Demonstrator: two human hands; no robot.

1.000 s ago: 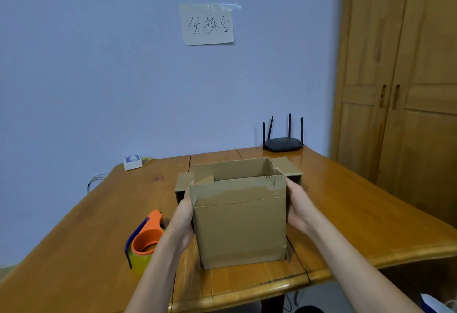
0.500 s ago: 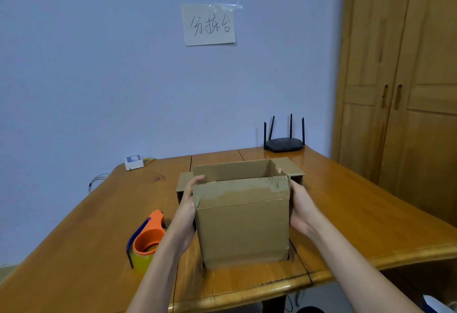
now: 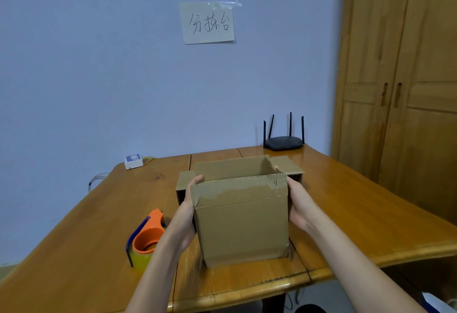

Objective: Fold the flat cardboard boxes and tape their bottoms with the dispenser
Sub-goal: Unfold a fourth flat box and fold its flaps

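Observation:
A brown cardboard box (image 3: 243, 223) stands upright on the wooden table (image 3: 358, 216) in front of me, its top open and its side flaps folded outward. My left hand (image 3: 189, 201) lies flat against the box's left side, fingertips at the top rim. My right hand (image 3: 296, 201) presses flat against the right side, its fingertips reaching the top edge. The orange tape dispenser (image 3: 146, 237) with a yellowish roll sits on the table left of the box, beside my left forearm, touched by neither hand.
A black router (image 3: 284, 142) with several antennas stands at the table's far right corner. A small white device (image 3: 134, 160) lies at the far left corner. A wooden wardrobe (image 3: 405, 90) fills the right side. A paper note (image 3: 209, 24) hangs on the wall.
The box has shifted slightly between my hands, and my left fingers have crept up to its top rim. The dispenser has not moved.

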